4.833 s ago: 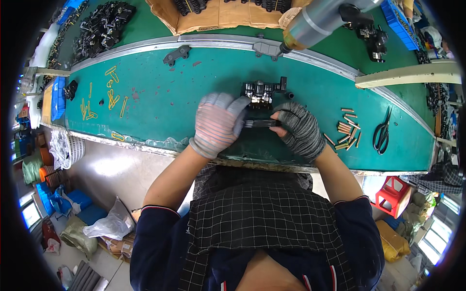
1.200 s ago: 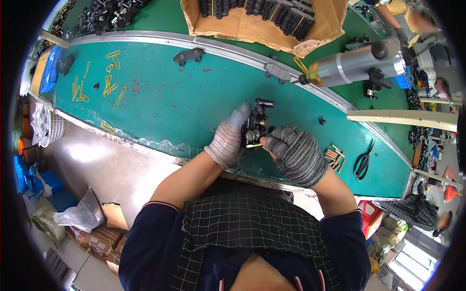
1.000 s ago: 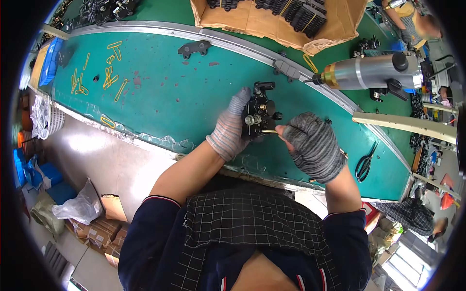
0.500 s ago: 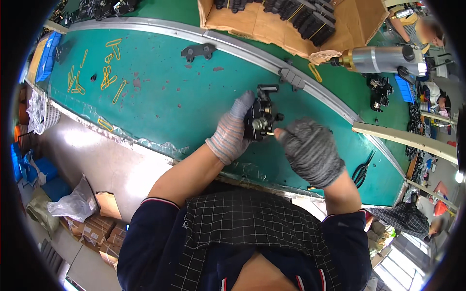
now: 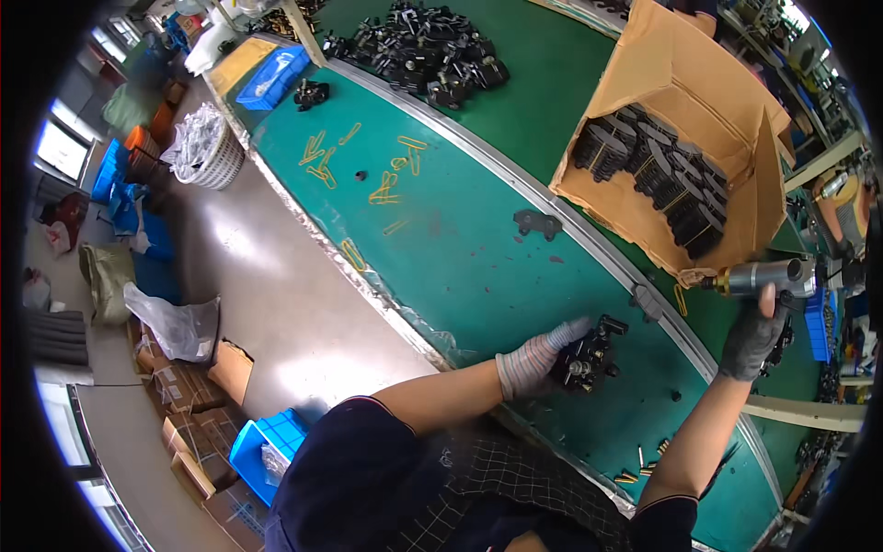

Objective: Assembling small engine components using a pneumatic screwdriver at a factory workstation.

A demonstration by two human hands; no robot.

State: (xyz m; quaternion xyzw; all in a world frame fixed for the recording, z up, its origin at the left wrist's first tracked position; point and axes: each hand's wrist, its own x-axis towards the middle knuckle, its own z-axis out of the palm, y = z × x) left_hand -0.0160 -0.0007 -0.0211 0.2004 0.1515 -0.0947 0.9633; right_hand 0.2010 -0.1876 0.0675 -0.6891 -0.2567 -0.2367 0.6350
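My left hand (image 5: 533, 363), in a light striped glove, is wrapped around a black metal mechanism (image 5: 589, 354) held low over the green bench. At the right, my right hand (image 5: 752, 342), in a dark grey glove, is closed at the handle of a silver power screwdriver (image 5: 768, 276); one bare fingertip lies against its body. The screwdriver's tip points left toward the cardboard box. Several brass pins (image 5: 648, 467) lie beside my right forearm, and a small black cap (image 5: 676, 396) sits between my hands.
A cardboard box (image 5: 589, 198) of black parts stands beyond the metal rail (image 5: 515, 170). Yellow rubber bands (image 5: 382, 189) are strewn over the bench (image 5: 441, 258). A black bracket (image 5: 537, 224) lies near the rail. Piled black mechanisms (image 5: 423, 55) and a blue tray (image 5: 274, 78) are at the far left.
My right hand has left the mechanism and moved right to the power screwdriver. My left hand still holds the mechanism. The view has turned, showing more of the floor and the box.
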